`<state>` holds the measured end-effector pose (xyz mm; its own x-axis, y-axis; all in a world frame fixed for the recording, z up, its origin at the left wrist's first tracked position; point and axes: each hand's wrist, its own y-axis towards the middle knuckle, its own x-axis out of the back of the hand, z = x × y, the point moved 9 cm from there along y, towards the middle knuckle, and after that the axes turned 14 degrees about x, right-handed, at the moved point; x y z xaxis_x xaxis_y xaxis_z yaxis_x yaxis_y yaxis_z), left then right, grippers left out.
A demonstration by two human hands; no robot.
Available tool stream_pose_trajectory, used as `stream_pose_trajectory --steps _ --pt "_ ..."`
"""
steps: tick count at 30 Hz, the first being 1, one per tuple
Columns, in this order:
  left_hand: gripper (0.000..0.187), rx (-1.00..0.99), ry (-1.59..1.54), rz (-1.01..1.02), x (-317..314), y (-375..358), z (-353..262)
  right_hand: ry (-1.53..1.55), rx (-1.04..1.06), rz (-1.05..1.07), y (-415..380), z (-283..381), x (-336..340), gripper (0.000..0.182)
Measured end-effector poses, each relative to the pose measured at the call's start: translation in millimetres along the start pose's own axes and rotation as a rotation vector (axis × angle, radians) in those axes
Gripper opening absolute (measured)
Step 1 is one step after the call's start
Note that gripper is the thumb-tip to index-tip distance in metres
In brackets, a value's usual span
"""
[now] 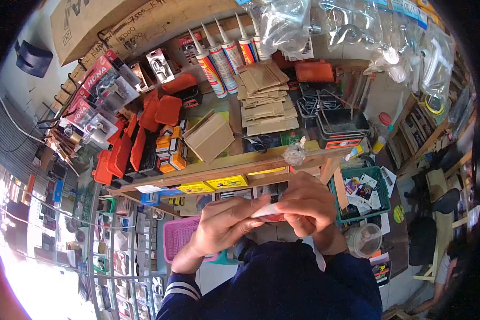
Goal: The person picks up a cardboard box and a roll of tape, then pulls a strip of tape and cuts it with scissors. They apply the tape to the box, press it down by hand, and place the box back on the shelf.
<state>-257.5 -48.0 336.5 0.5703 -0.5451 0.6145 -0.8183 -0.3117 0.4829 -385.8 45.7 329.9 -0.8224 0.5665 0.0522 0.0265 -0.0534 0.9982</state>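
So from my end, the 2 hands are close together, fingertips pinched on a small white-and-red packet (266,211) (I think; fingers cover most of it). Left hand (226,221) has its left side, right hand (310,205) its right, so I'd call neither nearer. Long axis looks roughly crosswise between them, right end tipped a bit toward the wooden surface (261,160). The packet's held on the chest side of that edge. Black-handled scissors (252,141) and a cardboard stack (269,113) lie beyond; pink basket (172,234)'s lower left.
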Motion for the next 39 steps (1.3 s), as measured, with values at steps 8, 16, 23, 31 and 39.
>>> stream_pose_trajectory --steps 8,16,23,31,39 --pt "0.044 0.126 -0.359 -0.169 -21 -9 26 0.003 -0.074 -0.300 -39 -9 15 0.028" --pt "0.054 -0.032 -0.223 -0.214 -5 -14 12 0.002 -0.086 -0.284 -49 -11 18 0.029" --pt "0.041 -0.124 -0.058 -0.122 4 -2 -21 -0.023 0.038 0.032 -2 3 13 0.016" --pt "0.049 -0.073 -0.070 -0.067 5 0 -27 -0.008 0.029 0.068 9 4 9 0.016" --pt "0.044 -0.087 -0.100 0.049 2 -5 -26 -0.031 0.061 0.145 15 10 0 0.018"
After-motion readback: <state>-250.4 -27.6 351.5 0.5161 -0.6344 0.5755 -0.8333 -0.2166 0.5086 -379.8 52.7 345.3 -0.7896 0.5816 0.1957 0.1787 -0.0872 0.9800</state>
